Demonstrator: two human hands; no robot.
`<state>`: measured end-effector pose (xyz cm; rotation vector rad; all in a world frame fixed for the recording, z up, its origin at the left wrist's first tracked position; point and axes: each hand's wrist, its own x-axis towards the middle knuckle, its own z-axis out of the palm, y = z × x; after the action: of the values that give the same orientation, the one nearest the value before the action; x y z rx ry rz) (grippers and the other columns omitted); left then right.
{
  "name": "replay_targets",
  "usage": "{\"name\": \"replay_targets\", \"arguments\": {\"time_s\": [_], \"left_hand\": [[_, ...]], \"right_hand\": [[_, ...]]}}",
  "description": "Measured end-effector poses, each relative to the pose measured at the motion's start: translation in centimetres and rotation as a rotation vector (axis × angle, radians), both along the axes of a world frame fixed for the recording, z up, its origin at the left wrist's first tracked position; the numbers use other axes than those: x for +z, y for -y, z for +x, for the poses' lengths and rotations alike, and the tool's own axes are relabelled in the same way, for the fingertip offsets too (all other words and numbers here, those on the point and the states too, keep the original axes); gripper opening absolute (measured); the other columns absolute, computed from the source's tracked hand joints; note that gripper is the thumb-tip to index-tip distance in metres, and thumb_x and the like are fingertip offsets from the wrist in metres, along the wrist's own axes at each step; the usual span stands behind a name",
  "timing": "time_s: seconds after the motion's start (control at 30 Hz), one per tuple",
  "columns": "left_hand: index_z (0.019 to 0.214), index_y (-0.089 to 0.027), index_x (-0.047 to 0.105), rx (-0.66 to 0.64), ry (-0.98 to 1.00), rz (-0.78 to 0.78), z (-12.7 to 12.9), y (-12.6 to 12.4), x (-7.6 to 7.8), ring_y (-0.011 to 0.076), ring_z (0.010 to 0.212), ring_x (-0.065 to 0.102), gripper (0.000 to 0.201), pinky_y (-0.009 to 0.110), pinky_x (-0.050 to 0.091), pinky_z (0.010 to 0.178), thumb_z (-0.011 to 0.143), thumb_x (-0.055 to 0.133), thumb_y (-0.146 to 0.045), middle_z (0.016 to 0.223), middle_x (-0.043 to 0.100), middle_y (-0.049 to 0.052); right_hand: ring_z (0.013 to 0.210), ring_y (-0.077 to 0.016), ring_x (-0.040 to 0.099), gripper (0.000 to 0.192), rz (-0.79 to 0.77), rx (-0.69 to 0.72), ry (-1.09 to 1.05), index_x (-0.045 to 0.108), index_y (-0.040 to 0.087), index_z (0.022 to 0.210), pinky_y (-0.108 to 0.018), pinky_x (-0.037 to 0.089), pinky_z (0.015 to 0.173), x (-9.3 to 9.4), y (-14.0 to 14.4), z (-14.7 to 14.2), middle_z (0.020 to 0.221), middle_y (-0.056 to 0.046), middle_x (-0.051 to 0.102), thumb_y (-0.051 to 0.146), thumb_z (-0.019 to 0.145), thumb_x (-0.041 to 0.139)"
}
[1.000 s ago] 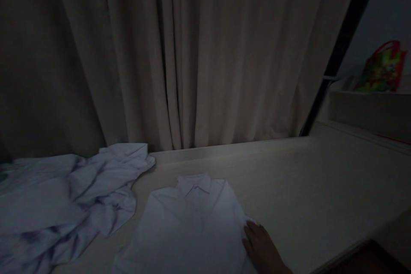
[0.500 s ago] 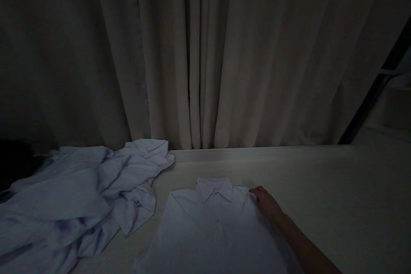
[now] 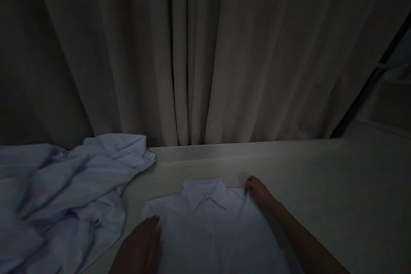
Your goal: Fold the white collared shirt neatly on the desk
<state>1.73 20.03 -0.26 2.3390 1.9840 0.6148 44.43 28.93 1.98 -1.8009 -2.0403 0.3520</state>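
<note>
Beige curtain (image 3: 263,51) hangs across far side. Pale worktop (image 3: 308,188) in front. Crumpled white cloth (image 3: 96,167) at left. White shirt (image 3: 205,239) near centre, front up, collar far. Left hand (image 3: 139,244) at its left side, blurred, can't tell if gripping. Right hand (image 3: 258,192) pinches its right shoulder.

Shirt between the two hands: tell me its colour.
The shirt is plain white, looking greyish in the dim light; the head view shows it best.
</note>
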Motion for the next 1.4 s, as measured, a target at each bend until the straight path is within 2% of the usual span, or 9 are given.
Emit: {"name": "replay_targets", "arguments": {"time_s": [0.1,0.23,0.43,0.73,0.87,1.0,1.1,1.2,1.4], "left_hand": [[0.127,-0.012,0.05,-0.048,-0.15,0.01,1.8,-3.6,-0.8,0.0265,0.128,0.046,0.057,0.046,0.04,0.108,0.085,0.034,-0.047,0.138,0.05,0.012],[0.132,-0.008,0.044,-0.023,-0.241,-0.055,2.2,-5.2,-1.8,0.0302,0.134,0.037,0.065,0.047,0.034,0.111,0.085,0.032,-0.051,0.143,0.042,0.018],[0.134,-0.012,0.042,-0.025,-0.252,0.019,1.4,-5.7,-3.5,0.03,0.135,0.034,0.068,0.048,0.034,0.11,0.084,0.033,-0.058,0.145,0.04,0.018],[0.136,-0.017,0.04,-0.003,-0.272,-0.04,1.5,-5.1,-3.2,0.0288,0.138,0.028,0.067,0.049,0.029,0.113,0.085,0.031,-0.059,0.147,0.037,0.016],[0.133,-0.011,0.043,0.006,-0.232,-0.044,1.7,-5.2,-1.8,0.0301,0.137,0.032,0.067,0.048,0.033,0.111,0.084,0.031,-0.056,0.144,0.041,0.016],[0.126,-0.004,0.047,0.15,-0.123,-0.054,0.5,-5.8,1.7,0.0298,0.123,0.05,0.063,0.044,0.039,0.105,0.088,0.019,-0.046,0.131,0.055,0.02],[0.109,-0.01,0.058,0.254,-0.063,-0.191,-0.8,-6.6,3.5,0.0297,0.102,0.061,0.061,0.045,0.045,0.091,0.088,0.014,-0.046,0.11,0.065,0.019],[0.091,-0.016,0.062,0.229,-0.05,-0.309,-1.3,-7.2,3.8,0.0283,0.089,0.064,0.058,0.042,0.046,0.08,0.087,0.016,-0.051,0.095,0.067,0.015],[0.086,-0.016,0.056,0.269,-0.12,-0.274,-1.3,-7.5,2.8,0.0292,0.08,0.064,0.056,0.04,0.044,0.07,0.087,0.013,-0.052,0.087,0.066,0.015]], "right_hand": [[0.088,-0.0121,0.055,0.029,0.011,0.005,0.012,0.063,0.018,0.068,-0.022,0.04,0.082,-0.1,-0.2,0.5,0.089,-0.005,0.059,0.001,0.069,0.039],[0.085,-0.0125,0.055,0.026,-0.001,-0.001,0.059,0.063,0.018,0.069,-0.022,0.04,0.08,-0.4,-0.8,1.3,0.089,-0.005,0.058,0.004,0.071,0.041],[0.085,-0.014,0.054,0.026,-0.032,-0.022,0.162,0.067,0.017,0.072,-0.024,0.039,0.082,-1.3,-2.5,2.3,0.09,-0.007,0.058,0.009,0.076,0.042],[0.092,-0.0192,0.053,0.027,-0.019,-0.08,0.225,0.066,0.015,0.085,-0.03,0.037,0.083,-1.1,-3.1,2.0,0.096,-0.012,0.06,0.013,0.081,0.04],[0.095,-0.0145,0.056,0.03,-0.034,-0.131,0.187,0.059,0.016,0.106,-0.025,0.038,0.084,0.3,-1.9,1.8,0.106,-0.009,0.063,0.018,0.085,0.036],[0.084,-0.0164,0.062,0.034,-0.149,-0.192,0.219,0.063,0.018,0.091,-0.026,0.042,0.072,0.5,-1.1,1.6,0.092,-0.008,0.069,0.039,0.089,0.037],[0.082,-0.0222,0.065,0.044,-0.199,-0.274,0.284,0.063,0.017,0.09,-0.031,0.044,0.067,-0.1,-0.8,1.1,0.089,-0.012,0.07,0.048,0.09,0.032],[0.086,-0.0264,0.066,0.046,-0.197,-0.32,0.362,0.061,0.016,0.096,-0.036,0.046,0.07,-1.0,-0.7,0.3,0.093,-0.016,0.069,0.046,0.092,0.027],[0.087,-0.0287,0.066,0.046,-0.144,-0.328,0.469,0.061,0.015,0.098,-0.041,0.045,0.074,-2.0,-0.8,-0.2,0.093,-0.017,0.069,0.042,0.094,0.024]]}}
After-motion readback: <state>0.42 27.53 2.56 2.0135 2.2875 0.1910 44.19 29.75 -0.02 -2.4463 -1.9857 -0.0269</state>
